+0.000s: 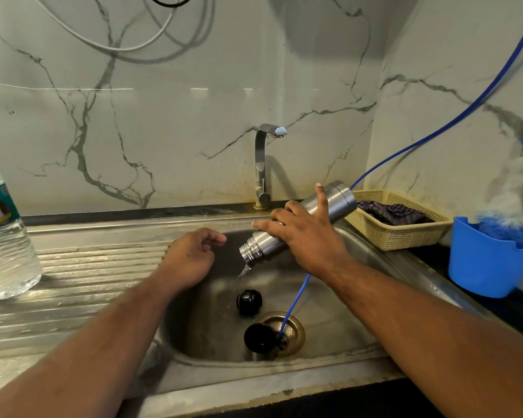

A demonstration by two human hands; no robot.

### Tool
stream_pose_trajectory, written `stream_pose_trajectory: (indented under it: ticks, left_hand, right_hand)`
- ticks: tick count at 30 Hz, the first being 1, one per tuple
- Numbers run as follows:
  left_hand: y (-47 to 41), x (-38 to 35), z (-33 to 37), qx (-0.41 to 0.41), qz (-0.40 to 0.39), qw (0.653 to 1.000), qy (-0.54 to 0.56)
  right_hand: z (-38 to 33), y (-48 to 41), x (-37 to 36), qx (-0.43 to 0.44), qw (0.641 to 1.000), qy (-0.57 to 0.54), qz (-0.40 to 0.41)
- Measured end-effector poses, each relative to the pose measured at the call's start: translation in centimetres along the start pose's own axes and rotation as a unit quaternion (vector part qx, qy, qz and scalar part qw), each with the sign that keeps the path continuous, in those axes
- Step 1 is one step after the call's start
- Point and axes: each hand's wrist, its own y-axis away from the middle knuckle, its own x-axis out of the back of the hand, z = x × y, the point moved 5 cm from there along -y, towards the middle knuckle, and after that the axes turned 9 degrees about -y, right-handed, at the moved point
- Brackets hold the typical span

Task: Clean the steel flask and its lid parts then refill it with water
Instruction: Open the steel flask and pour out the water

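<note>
The right hand (302,236) clamps its fingers round the tilted steel flask (337,200), which pours rinse water into the sink (360,312) above two black lid parts (249,301); the left hand (191,254) is loosely curled and empty; refilling seems left.

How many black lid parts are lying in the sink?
2. One black lid part lies on the sink floor below the steel flask's mouth; the other lid part rests on the drain's left edge beside the blue tube. The forearms could hide more.
</note>
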Motion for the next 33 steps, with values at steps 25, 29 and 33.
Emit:
stream_pose_trajectory:
  ticks: [25, 29, 33]
  left_hand:
    - [-0.1, 0.4, 0.2, -0.02, 0.003, 1.0, 0.006]
    - [-0.5, 0.4, -0.1, -0.026, 0.006, 1.0, -0.007]
    - [-0.6, 0.2, -0.4, -0.02, 0.0, 1.0, -0.007]
  right_hand:
    - [-2.8, 0.1, 1.3, 0.128, 0.984, 0.122, -0.027]
    - [-1.0, -1.9, 4.5, 0.124, 0.979, 0.153, 0.045]
    - [-1.1, -1.4, 4.6, 0.141, 0.975, 0.17, 0.018]
